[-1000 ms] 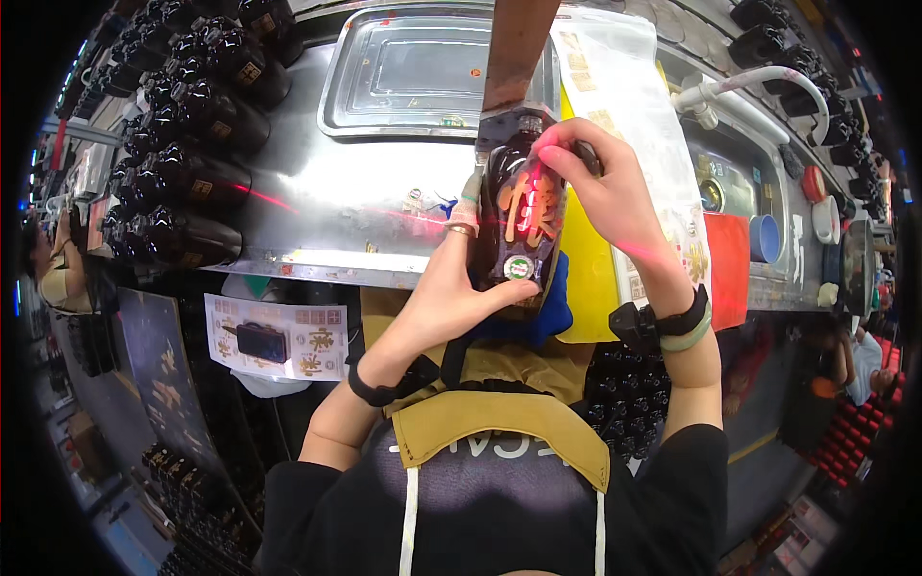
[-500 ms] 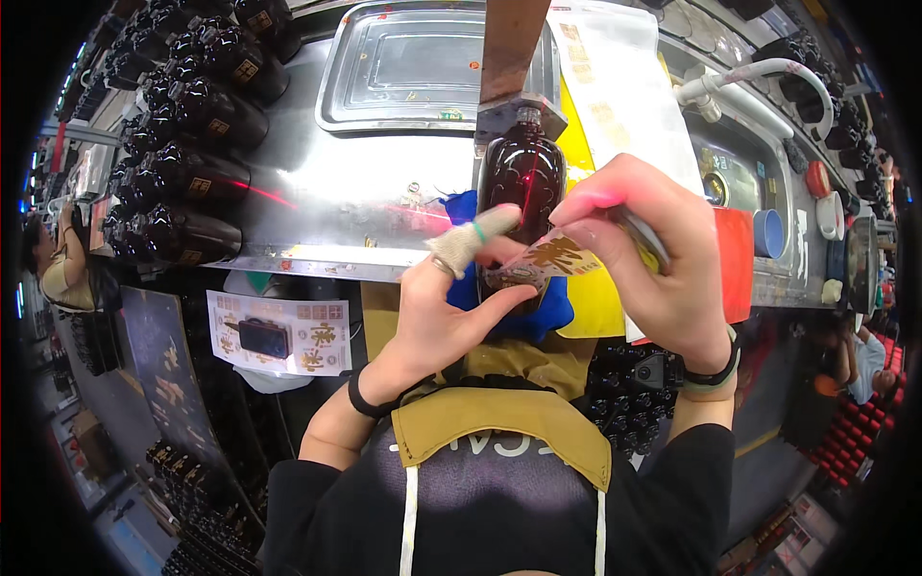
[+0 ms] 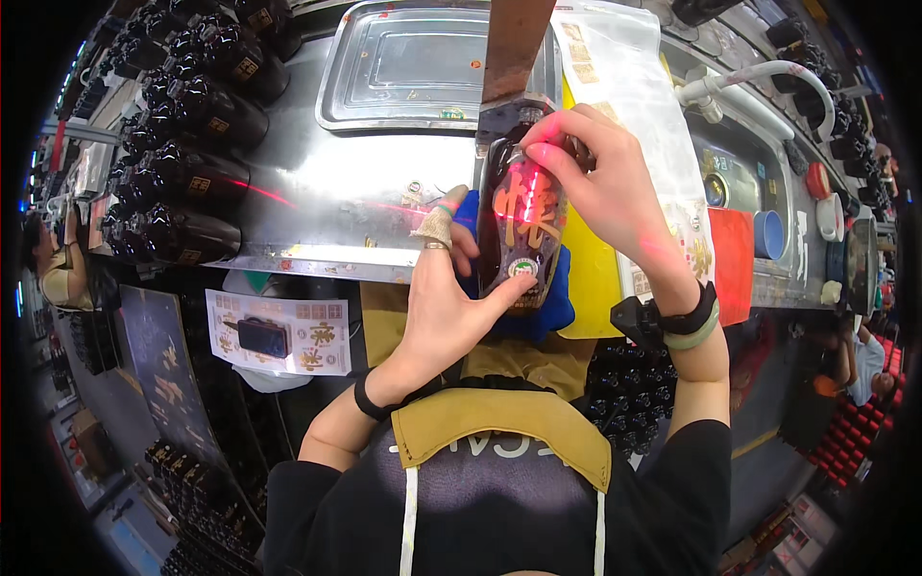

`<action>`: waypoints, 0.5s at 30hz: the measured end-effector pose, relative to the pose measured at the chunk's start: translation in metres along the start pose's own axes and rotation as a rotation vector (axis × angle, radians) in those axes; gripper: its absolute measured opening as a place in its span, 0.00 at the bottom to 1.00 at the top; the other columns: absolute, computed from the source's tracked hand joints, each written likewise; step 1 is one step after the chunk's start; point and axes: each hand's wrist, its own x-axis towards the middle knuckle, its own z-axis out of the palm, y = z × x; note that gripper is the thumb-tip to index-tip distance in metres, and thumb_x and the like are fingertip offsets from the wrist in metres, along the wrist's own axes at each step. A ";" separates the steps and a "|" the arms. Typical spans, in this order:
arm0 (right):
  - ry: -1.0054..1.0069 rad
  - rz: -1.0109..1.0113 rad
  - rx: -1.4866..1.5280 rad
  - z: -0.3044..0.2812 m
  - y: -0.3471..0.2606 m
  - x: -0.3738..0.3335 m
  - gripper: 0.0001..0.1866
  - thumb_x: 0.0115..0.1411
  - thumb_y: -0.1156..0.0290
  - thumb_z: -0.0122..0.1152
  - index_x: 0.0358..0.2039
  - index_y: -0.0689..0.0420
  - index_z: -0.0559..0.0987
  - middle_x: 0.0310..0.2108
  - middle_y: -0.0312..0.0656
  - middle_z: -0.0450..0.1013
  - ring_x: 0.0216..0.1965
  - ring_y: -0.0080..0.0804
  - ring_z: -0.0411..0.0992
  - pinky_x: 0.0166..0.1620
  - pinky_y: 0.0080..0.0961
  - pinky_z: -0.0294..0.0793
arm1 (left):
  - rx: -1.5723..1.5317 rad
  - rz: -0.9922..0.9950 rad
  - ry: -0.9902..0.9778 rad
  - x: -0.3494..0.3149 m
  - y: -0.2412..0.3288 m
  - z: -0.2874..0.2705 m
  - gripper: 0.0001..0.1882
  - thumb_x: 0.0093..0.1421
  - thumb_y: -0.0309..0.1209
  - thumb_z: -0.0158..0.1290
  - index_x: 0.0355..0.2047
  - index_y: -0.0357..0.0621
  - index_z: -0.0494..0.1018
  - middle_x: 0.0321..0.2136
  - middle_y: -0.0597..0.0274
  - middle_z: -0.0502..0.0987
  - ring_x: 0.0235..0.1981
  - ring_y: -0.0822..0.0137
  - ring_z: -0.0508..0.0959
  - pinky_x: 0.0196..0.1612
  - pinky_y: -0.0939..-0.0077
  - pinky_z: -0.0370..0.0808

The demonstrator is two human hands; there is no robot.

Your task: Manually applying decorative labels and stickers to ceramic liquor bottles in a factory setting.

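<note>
A dark glossy bottle [image 3: 496, 245] lies with its neck away from me on a blue cloth [image 3: 560, 305]. Over its front stretches a clear label [image 3: 530, 206] with large gold lettering and a small round emblem. My right hand [image 3: 600, 163] pinches the label's far end near the bottle's shoulder. At the near end, the thumb of my left hand [image 3: 447, 274] presses beside the emblem, while its fingers curl along the bottle's left side. One left finger wears a cloth finger cover [image 3: 434, 226]. Red laser light falls across the label and my right hand.
Many dark bottles [image 3: 216, 115] crowd the metal bench's left side. A metal tray [image 3: 403, 72] lies at the back, beside a brown upright post [image 3: 516, 48]. To the right are label sheets [image 3: 624, 77], a yellow sheet [image 3: 591, 288], a red sheet [image 3: 732, 259], a blue cup [image 3: 767, 233] and a sink.
My right hand has moved away from me and the label, folded up before, now spreads along the bottle's front. My left thumb remains near its lower end, with the fingers shifted to the bottle's side.
</note>
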 end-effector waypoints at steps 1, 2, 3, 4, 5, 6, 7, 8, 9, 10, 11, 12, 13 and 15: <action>-0.002 0.002 0.002 0.002 0.002 0.001 0.05 0.64 0.76 0.63 0.39 0.62 0.82 0.35 0.44 0.77 0.30 0.32 0.74 0.36 0.26 0.74 | 0.076 0.068 0.037 0.002 -0.005 0.001 0.55 0.51 0.35 0.74 0.72 0.36 0.52 0.51 0.48 0.75 0.46 0.63 0.78 0.45 0.70 0.75; 0.027 0.013 0.008 0.004 0.004 0.002 0.06 0.64 0.76 0.63 0.40 0.61 0.83 0.35 0.44 0.77 0.30 0.31 0.74 0.37 0.25 0.74 | 0.077 0.066 0.036 0.003 -0.010 0.003 0.55 0.51 0.35 0.74 0.72 0.36 0.52 0.51 0.48 0.75 0.46 0.63 0.78 0.45 0.70 0.75; 0.055 0.024 0.012 0.006 0.006 0.002 0.07 0.65 0.75 0.63 0.42 0.61 0.83 0.35 0.44 0.77 0.31 0.31 0.75 0.38 0.25 0.74 | -0.095 0.071 0.005 0.005 -0.016 0.004 0.57 0.52 0.35 0.74 0.73 0.35 0.49 0.58 0.44 0.69 0.55 0.58 0.73 0.55 0.65 0.72; 0.054 0.026 0.013 0.007 0.008 0.003 0.07 0.65 0.75 0.63 0.42 0.61 0.83 0.35 0.44 0.77 0.31 0.31 0.75 0.38 0.25 0.74 | -0.267 0.075 -0.026 0.007 -0.019 0.005 0.59 0.52 0.35 0.74 0.74 0.34 0.46 0.64 0.40 0.63 0.65 0.52 0.68 0.64 0.60 0.68; 0.107 0.052 0.090 0.008 0.010 0.003 0.07 0.65 0.75 0.62 0.43 0.60 0.83 0.34 0.43 0.76 0.31 0.30 0.75 0.38 0.24 0.75 | -0.343 0.083 -0.078 0.009 -0.021 0.006 0.61 0.53 0.34 0.73 0.74 0.33 0.42 0.68 0.39 0.59 0.69 0.50 0.64 0.71 0.56 0.61; 0.159 0.076 0.167 0.009 0.013 0.003 0.08 0.66 0.75 0.62 0.44 0.59 0.84 0.33 0.42 0.75 0.32 0.28 0.75 0.39 0.24 0.75 | -0.343 0.080 -0.078 0.011 -0.022 0.007 0.61 0.53 0.34 0.73 0.74 0.33 0.42 0.68 0.39 0.59 0.69 0.50 0.64 0.71 0.56 0.61; 0.213 0.070 0.231 0.014 0.024 0.001 0.10 0.65 0.70 0.65 0.45 0.57 0.84 0.32 0.37 0.73 0.30 0.24 0.71 0.37 0.23 0.73 | -0.437 0.061 -0.086 0.012 -0.024 0.010 0.60 0.54 0.32 0.72 0.75 0.33 0.41 0.69 0.41 0.58 0.69 0.52 0.63 0.72 0.57 0.61; 0.210 0.070 0.232 0.014 0.026 -0.002 0.10 0.65 0.70 0.65 0.45 0.57 0.84 0.32 0.37 0.73 0.30 0.24 0.71 0.37 0.23 0.73 | -0.531 0.041 -0.092 0.014 -0.024 0.013 0.59 0.56 0.31 0.71 0.75 0.32 0.40 0.69 0.43 0.57 0.70 0.55 0.62 0.72 0.59 0.60; 0.180 0.152 0.239 0.015 0.026 -0.008 0.12 0.63 0.67 0.68 0.45 0.56 0.84 0.32 0.36 0.71 0.30 0.22 0.68 0.36 0.22 0.71 | -0.531 0.038 -0.092 0.016 -0.020 0.014 0.59 0.56 0.31 0.71 0.75 0.32 0.40 0.69 0.43 0.57 0.70 0.55 0.62 0.72 0.59 0.60; 0.149 0.232 0.245 0.016 0.026 -0.012 0.14 0.61 0.64 0.71 0.45 0.55 0.84 0.32 0.34 0.70 0.29 0.20 0.66 0.35 0.20 0.69 | -0.636 0.006 -0.158 0.018 -0.014 0.014 0.58 0.57 0.29 0.70 0.75 0.32 0.39 0.70 0.44 0.57 0.70 0.57 0.62 0.72 0.60 0.59; 0.141 0.279 0.299 0.021 0.031 -0.015 0.20 0.57 0.60 0.76 0.47 0.54 0.84 0.32 0.31 0.66 0.28 0.18 0.61 0.34 0.18 0.66 | -0.741 -0.025 -0.223 0.019 -0.011 0.013 0.56 0.58 0.27 0.68 0.75 0.32 0.39 0.70 0.45 0.57 0.70 0.59 0.62 0.72 0.62 0.58; 0.140 0.282 0.300 0.025 0.036 -0.017 0.20 0.57 0.60 0.76 0.47 0.54 0.84 0.32 0.31 0.66 0.28 0.18 0.61 0.34 0.18 0.66 | -0.741 -0.028 -0.224 0.019 -0.012 0.013 0.56 0.58 0.27 0.68 0.75 0.32 0.39 0.70 0.45 0.57 0.70 0.59 0.62 0.72 0.62 0.58; 0.156 0.289 0.358 0.029 0.040 -0.019 0.21 0.56 0.61 0.76 0.47 0.54 0.83 0.32 0.30 0.65 0.29 0.18 0.61 0.34 0.17 0.65 | -0.732 -0.022 -0.254 0.020 -0.014 0.012 0.56 0.59 0.24 0.66 0.75 0.32 0.37 0.72 0.46 0.53 0.72 0.59 0.57 0.73 0.61 0.55; 0.169 0.295 0.416 0.031 0.040 -0.020 0.21 0.56 0.61 0.76 0.48 0.54 0.83 0.32 0.29 0.64 0.30 0.17 0.60 0.34 0.17 0.65 | -0.723 -0.017 -0.280 0.019 -0.016 0.012 0.55 0.60 0.20 0.64 0.75 0.33 0.35 0.73 0.47 0.49 0.74 0.58 0.53 0.74 0.61 0.53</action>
